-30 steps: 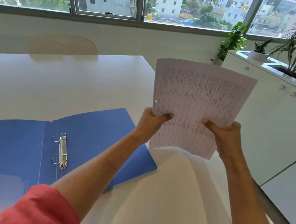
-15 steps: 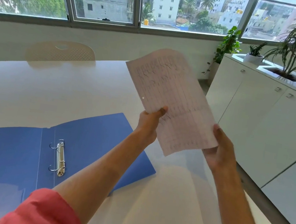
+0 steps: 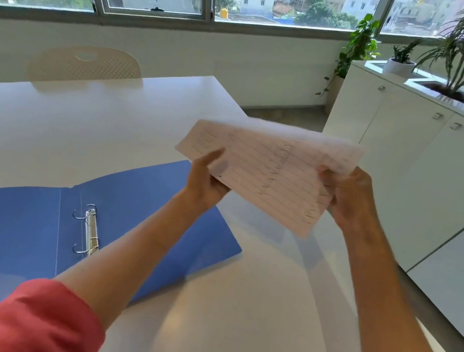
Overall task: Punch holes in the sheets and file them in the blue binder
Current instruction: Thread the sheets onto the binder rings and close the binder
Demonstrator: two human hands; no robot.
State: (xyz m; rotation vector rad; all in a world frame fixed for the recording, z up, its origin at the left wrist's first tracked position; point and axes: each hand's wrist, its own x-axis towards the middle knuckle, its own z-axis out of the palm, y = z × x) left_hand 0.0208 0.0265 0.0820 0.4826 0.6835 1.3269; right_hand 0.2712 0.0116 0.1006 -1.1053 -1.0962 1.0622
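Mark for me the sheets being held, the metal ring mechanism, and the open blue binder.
Lined paper sheets [image 3: 271,166], head view: middle of the upper face.
Silver metal ring mechanism [image 3: 91,230], head view: its central bar.
Open blue plastic binder [image 3: 5,232], head view: bare inside of the left cover.

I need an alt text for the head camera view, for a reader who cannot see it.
Two hands, left hand and right hand, hold lined sheets in the air above a white table. An open blue binder, its metal rings showing, lies on the table to the left.
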